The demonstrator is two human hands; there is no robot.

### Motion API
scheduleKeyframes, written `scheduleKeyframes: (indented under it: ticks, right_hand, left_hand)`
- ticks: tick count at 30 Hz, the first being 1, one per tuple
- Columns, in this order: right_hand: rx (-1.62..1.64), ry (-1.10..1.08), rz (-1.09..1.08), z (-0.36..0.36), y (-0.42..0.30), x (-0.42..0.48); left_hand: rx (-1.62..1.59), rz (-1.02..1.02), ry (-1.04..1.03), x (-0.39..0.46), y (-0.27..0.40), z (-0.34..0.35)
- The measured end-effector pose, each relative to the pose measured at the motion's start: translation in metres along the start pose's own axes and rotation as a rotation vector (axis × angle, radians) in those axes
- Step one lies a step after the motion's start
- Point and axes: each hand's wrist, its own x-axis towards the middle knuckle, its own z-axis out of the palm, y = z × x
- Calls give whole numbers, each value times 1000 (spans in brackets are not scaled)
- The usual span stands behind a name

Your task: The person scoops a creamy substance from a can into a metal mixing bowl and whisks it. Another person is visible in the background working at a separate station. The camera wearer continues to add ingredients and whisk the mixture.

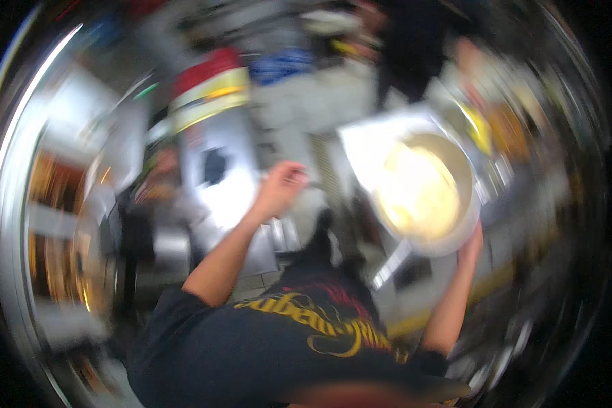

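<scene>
My right hand [470, 245] grips the outer side of a large round pot [466, 178] at the right, its fingers mostly hidden by the wall. Pale yellow, brightly lit contents [418, 196] lie inside the pot, too blurred to identify. A metal handle [391, 266] points from the pot towards me. My left hand [284, 183] is raised near the middle, away from the pot, with its fingers partly curled and nothing plainly in it. A shiny metal surface [219, 204] with a dark patch lies beside that hand, to its left.
Beyond the metal surface stands a red, white and yellow bag or package [211, 89]. A blue item [281, 66] lies farther back. A white board or tray [367, 148] is behind the pot. People in dark clothing are at the top right and left. Much is motion-blurred.
</scene>
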Motion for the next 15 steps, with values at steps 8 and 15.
scheduleKeyframes:
  ticks: [8, 15]
  right_hand:
    - [125, 267, -81, 68, 134, -66]
    - [97, -306, -107, 206, 117, -96]
  left_hand:
    - [328, -6, 674, -116, 116, -161]
    - [725, 278, 1233, -180, 201, -263]
